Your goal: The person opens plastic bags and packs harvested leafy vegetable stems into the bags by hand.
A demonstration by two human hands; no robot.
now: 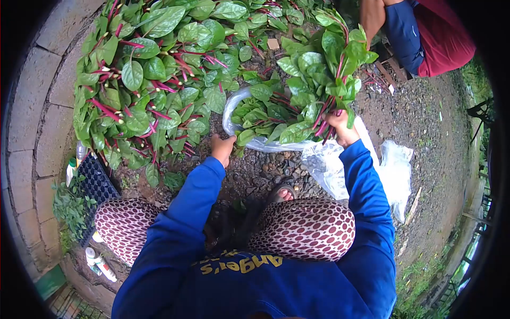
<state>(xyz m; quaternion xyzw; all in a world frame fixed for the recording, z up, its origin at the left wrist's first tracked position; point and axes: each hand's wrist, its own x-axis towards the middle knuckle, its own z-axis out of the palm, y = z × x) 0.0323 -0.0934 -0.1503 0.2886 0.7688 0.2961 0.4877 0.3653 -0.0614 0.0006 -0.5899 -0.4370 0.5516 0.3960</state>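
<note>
My right hand (344, 130) is closed around the reddish-purple stems of a bunch of Malabar spinach (324, 69), its green leaves fanning up and away from me. Below and beside that bunch, more leafy stems lie inside a clear plastic bag (229, 114) with its mouth spread wide. At the near left of the bag's rim, my left hand (222, 149) is closed, fingertips on the plastic. A large heap of cut Malabar spinach (154, 80) covers the ground to the left and ahead, many stem ends pointing toward me.
Clear plastic bags (396, 170) lie right of my right forearm. Another person's bent leg (443, 40) is at the upper right. At left are a black crate (98, 183), small bottles (101, 264) and a stone-block border (53, 122). The ground is wet gravel (425, 138).
</note>
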